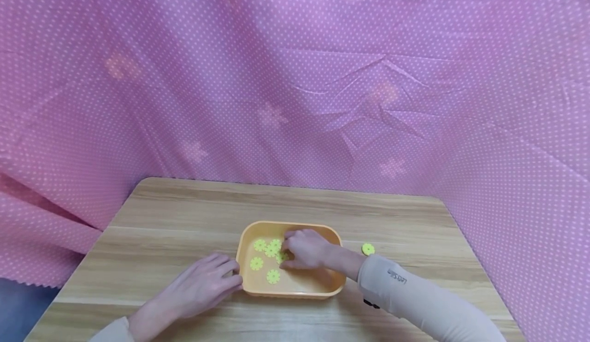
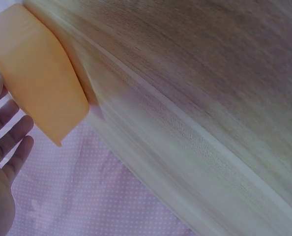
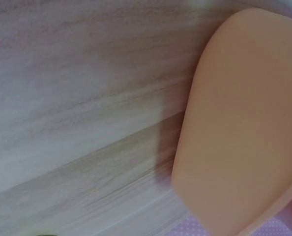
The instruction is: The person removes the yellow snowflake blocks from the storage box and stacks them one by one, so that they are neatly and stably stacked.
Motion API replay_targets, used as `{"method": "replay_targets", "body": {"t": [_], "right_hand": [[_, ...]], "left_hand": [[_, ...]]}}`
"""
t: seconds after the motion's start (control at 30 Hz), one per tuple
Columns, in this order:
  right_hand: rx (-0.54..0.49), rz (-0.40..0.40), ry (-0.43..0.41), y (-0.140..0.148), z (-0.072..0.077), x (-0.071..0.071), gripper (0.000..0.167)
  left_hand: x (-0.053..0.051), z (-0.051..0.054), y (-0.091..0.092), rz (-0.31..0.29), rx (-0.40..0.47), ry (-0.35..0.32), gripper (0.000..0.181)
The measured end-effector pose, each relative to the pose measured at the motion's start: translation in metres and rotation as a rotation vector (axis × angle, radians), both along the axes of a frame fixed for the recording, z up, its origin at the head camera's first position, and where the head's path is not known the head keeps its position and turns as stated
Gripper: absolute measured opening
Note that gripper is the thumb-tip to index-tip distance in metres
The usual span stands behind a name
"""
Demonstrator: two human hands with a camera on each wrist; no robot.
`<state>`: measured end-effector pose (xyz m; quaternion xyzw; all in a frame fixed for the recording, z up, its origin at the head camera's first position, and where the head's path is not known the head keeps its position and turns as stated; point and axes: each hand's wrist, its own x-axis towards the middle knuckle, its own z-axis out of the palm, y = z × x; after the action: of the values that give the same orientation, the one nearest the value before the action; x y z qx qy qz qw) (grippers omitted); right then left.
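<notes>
An orange-yellow plastic tray (image 1: 295,294) stands on the table, with several yellow-green flower-shaped discs (image 1: 256,263) lying on its floor, mostly toward the left. My left hand (image 1: 203,283) is at the tray's left end, its loosely bent fingertips touching the rim; in the left wrist view the fingers (image 2: 15,132) are spread beside the outer wall. From the right, my right hand (image 1: 306,250) reaches over into the tray. Its fingers and thumb point down around one disc (image 1: 281,257), partly hidden by them; whether they pinch it is unclear. The right wrist view shows only the tray's outer wall (image 3: 239,118).
Another yellow-green flower-shaped disc (image 1: 367,249), with a dark lower edge, lies on the wooden table (image 1: 193,204) right of the tray, close to my right forearm. Pink dotted cloth (image 1: 295,86) hangs behind the table and along its sides.
</notes>
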<state>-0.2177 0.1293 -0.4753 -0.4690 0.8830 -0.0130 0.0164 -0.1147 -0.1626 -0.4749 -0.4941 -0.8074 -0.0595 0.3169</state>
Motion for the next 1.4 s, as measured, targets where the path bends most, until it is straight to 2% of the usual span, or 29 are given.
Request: {"method": "replay_targets", "body": {"t": [0.3,0.5,0.67,0.77,0.97,1.13,1.4], "right_hand": [[-0.002,-0.042,-0.012,-0.001,-0.002,-0.001,0.027],[-0.026,-0.031,-0.003,0.004,0.003,0.002,0.026],[-0.099,-0.073,-0.03,0.013,0.013,0.008,0.026],[-0.15,-0.094,-0.019,0.019,0.017,0.011,0.027],[-0.23,-0.044,0.038,0.033,0.022,0.017,0.026],[-0.304,-0.032,0.036,0.048,0.03,0.021,0.028],[-0.408,-0.104,0.057,0.079,0.035,0.026,0.029]], "left_hand": [[0.0,0.001,0.0,0.005,-0.003,0.0,0.022],[0.001,0.002,0.001,0.006,0.0,-0.008,0.02],[0.001,0.002,0.001,0.011,-0.007,-0.012,0.02],[0.001,0.002,0.002,0.016,-0.012,-0.015,0.019],[0.002,0.002,0.001,0.024,-0.017,-0.018,0.021],[0.002,0.002,0.001,0.028,-0.021,-0.018,0.024],[0.002,0.002,0.001,0.022,-0.015,-0.006,0.026]]}}
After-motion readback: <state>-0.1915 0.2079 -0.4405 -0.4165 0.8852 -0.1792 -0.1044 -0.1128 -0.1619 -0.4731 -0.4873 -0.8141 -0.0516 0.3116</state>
